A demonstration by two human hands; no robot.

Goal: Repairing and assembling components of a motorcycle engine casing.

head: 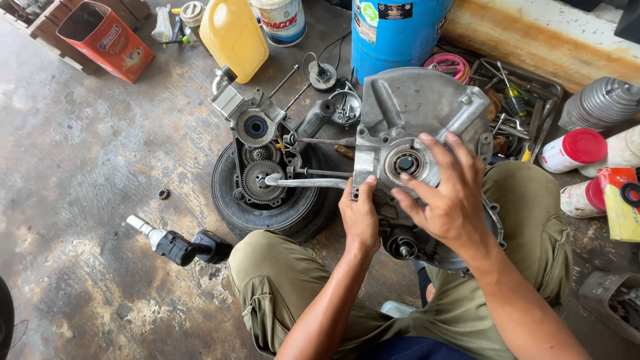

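A grey metal engine case [413, 107] with a round bearing hole rests on my lap and knees. Fingers spread, my right hand [448, 197] lies flat against the case just right of the bearing. At the case's left lower edge, my left hand [360, 217] grips the rim, close to the end of a long silver wrench [308, 181]. The wrench reaches left to a geared engine half [261, 175] lying on a small black tyre [280, 207].
On the concrete floor lie a black power tool [183, 245] at the left, a small gear [163, 194], a yellow jug [233, 37], a blue drum [393, 30], an orange tin [107, 40], a metal tool tray [527, 100] and red-capped bottles [573, 150] at right.
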